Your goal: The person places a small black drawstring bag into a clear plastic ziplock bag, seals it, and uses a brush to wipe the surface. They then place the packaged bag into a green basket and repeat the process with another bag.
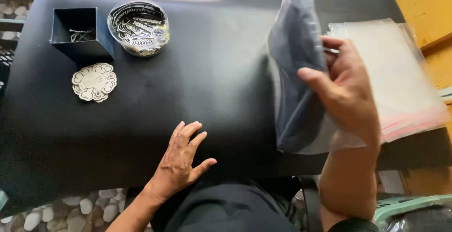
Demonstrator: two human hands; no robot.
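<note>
Right hand lifts a bagged dark garment over the black mat

The right hand (346,88) has its fingers and thumb closed on a clear plastic bag holding a folded dark garment (296,72), raised upright above the black textured table mat (212,81), just beside a stack of empty clear plastic bags (391,72). The left hand (181,161) lies flat on the mat's near edge, fingers spread, holding nothing. Far left sit a small dark blue square box (82,32), a round clear tub of stickers (139,27) and a pile of cream flower-shaped cards (94,82)

Right hand (346,91) gripping clear bag (296,72) (dark cloth inside), left hand (181,161) flat on black mat (212,72)
</note>
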